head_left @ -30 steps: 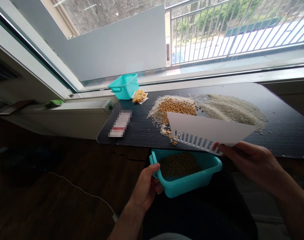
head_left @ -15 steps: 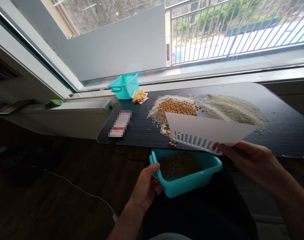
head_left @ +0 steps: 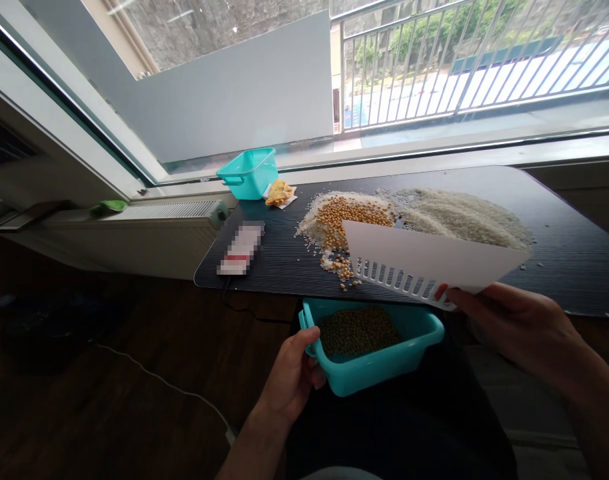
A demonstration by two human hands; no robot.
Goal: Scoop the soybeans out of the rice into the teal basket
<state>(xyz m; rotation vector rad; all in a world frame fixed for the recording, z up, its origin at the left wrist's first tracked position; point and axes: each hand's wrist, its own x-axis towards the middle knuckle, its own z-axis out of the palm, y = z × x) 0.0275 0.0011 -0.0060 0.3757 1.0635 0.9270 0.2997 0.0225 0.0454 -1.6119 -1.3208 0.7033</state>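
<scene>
The left forearm (head_left: 258, 433) rises bare from the lower edge, angled up and to the right. The left grip (head_left: 291, 370) is closed, its left thumb (head_left: 307, 337) laid on top and the left fingers (head_left: 317, 377) curled beneath. The right forearm (head_left: 587, 377), also bare, slants up and leftward from the right edge. The right grip (head_left: 519, 317) sits higher, pinched, its right thumb (head_left: 465, 305) toward the camera and its other fingers mostly hidden. The legs (head_left: 457, 413) are dark and dim.
</scene>
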